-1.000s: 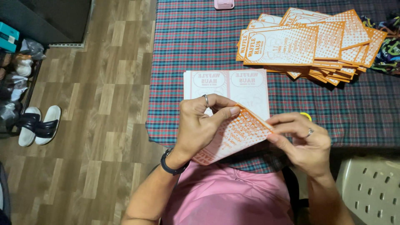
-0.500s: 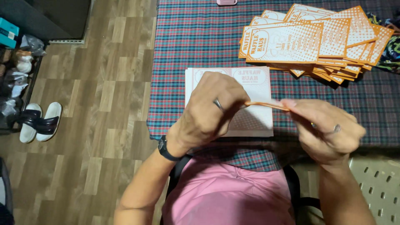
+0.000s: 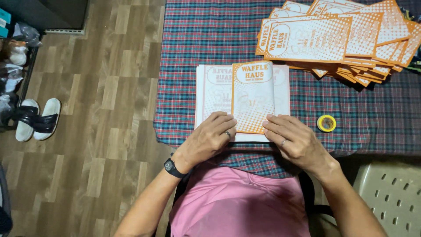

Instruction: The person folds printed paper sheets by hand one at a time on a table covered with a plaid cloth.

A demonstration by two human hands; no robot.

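Pressing folded orange paper bag (image 3: 253,98) flat on white stack (image 3: 215,87), mid-tabletop (image 3: 184,52) | left hand (image 3: 209,138), right hand (image 3: 293,140) fingers spread, gripping nothing | tape roll (image 3: 326,123) 3 o'clock | orange pile (image 3: 337,37) 1 o'clock | sandals (image 3: 37,119) 9 o'clock

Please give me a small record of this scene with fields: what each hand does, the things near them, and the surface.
left hand: flat, fingertips pressing the lower left edge of the folded orange sleeve
right hand: flat, fingertips on the sleeve's lower right edge
folded orange sleeve: lies upright on the pale flat stack
pale flat stack: on the table, near its front edge
orange pile: fanned, far right
tape roll: yellow, right of the right hand, apart
surface: plaid tablecloth
floor: sandals at left
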